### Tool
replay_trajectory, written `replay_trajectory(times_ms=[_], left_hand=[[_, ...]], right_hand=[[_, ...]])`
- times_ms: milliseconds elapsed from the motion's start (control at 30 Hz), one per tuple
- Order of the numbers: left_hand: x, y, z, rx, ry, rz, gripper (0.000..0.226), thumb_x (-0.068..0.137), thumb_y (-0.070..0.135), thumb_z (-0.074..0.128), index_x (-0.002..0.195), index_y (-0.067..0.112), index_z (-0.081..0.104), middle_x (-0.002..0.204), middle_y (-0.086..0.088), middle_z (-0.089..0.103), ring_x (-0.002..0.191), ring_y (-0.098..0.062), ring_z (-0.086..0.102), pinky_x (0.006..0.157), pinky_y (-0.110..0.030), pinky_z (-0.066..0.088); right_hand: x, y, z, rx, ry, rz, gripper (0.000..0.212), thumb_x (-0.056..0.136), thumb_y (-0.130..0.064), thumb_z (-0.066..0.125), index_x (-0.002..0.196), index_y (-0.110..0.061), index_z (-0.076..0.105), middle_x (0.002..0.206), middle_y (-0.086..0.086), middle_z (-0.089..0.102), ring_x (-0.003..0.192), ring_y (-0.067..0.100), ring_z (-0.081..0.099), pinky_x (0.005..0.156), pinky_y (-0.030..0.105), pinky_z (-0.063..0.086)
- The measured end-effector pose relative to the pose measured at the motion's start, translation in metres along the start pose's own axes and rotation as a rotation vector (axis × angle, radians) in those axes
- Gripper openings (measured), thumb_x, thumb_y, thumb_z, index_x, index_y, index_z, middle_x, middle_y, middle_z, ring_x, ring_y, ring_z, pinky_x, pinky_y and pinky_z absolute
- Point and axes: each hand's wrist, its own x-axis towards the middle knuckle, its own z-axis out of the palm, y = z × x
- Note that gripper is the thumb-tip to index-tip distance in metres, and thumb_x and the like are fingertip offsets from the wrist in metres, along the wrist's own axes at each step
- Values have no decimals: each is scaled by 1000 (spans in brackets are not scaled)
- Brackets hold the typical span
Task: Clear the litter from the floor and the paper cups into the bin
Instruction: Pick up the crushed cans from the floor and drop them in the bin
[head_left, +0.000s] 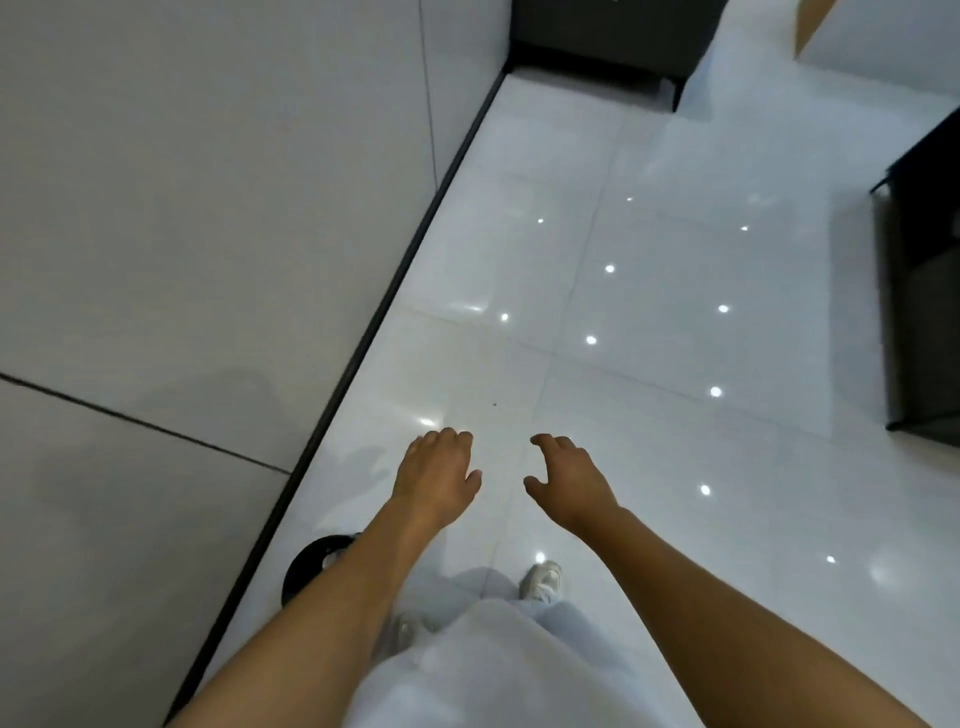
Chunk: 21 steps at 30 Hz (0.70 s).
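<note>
Both hands are out front, low in the centre of the frame, and neither holds anything. The left hand (439, 475) hangs palm down with its fingers loosely curled under, thumb off to the side. The right hand (569, 480) is just beside it, apart from it, fingers relaxed and spread in a loose claw with the thumb pointing toward the other hand.

Moving outward from the fingertips: a tiny dark speck (494, 404) lies on the floor (649, 291), just above the gap between the two hands, toward the upper middle of the frame. It sits a shade closer to the left fingers, though either hand could take it. It is too small to give it a long axis or say what it is; my guess is a crumb of litter, a pinch job rather than a grab.

No paper cups show anywhere in view.

Down at the lower left, hard against the dark skirting, a round black rim (311, 564) peeks out behind the left forearm. That is probably the bin, but the arm hides most of it, so I cannot be sure. If so, it lies below and left of the hands, on the left side.

The glossy white tiles are dotted with lamp reflections, not litter.
</note>
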Motion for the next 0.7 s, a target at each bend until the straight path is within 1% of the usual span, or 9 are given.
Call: replay_trajectory(times_ms=[67,200,333,533,700], left_hand=[[28,42,-9,29,-14,47,45,95,39,45,131,12,45,128,-6,52,118,-24,47,101,-32,37],[81,128,-20,56,-44,131,45,95,38,45,132,12,44,130,-7,50,120,-25,46,100,-32,37],[122,203,-24,106,-88,245,46,95,40,45,133,14,44,129,-6,50,118,-24,48,94,-32,39],[188,275,-34,196,-147,403,49,94,40,48,136,15,42,127,-4,52,115,-22,49,90,-30,40],[274,331,-57,238,-180,505,50,94,40,49,137,16,42,128,-3,52,116,-22,49,89,-31,43]], right_hand=[[1,39,-29,29,40,50,57,93,-29,54,145,-19,33,142,6,42,125,26,44,96,36,45],[2,116,-80,77,105,155,57,93,-28,54,145,-19,33,141,7,42,124,27,43,97,37,44],[0,183,-120,147,162,266,56,93,-27,54,145,-18,33,139,8,42,122,28,44,96,39,45],[15,256,-163,267,223,416,57,93,-26,54,144,-17,33,137,9,43,120,28,45,95,39,45],[60,301,-206,333,256,506,56,93,-26,54,144,-18,33,138,8,42,120,29,45,94,39,46]])
